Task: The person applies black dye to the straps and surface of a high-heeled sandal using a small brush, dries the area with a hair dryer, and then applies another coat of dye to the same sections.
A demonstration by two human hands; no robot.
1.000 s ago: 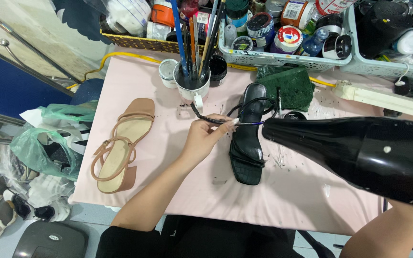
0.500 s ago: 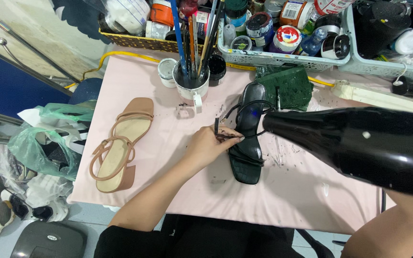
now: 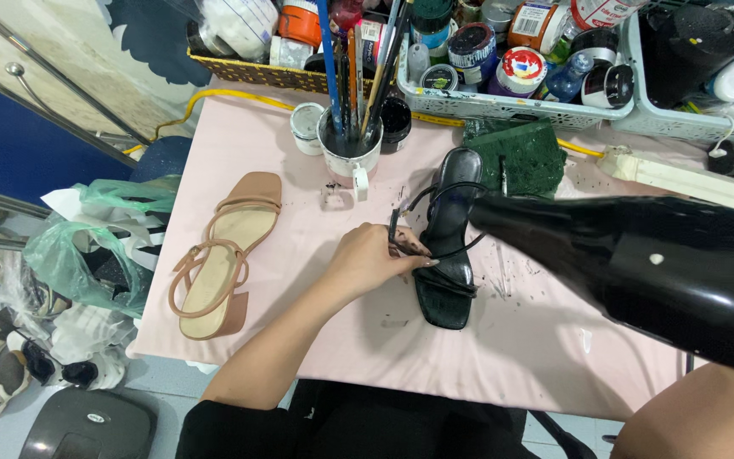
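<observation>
Pink-covered desk in a cluttered shoe-repair corner, bags and sneakers on the floor to the left. Left hand has its grip pinched on a thin black strap of the black strappy sandal, lifting the strap clear of the sole so it sits in front of the nozzle. Sandal lies flat mid-desk, toe toward the person, heel near a green sponge block. Right hand is out of view below the frame; only the forearm shows, so its grip cannot be told. It carries the big black hair dryer, nozzle aimed just beside the pinched strap, likely to warm it. Tan sandal is parked well apart at left. Brush cup and trays of paint jars line the far edge.
</observation>
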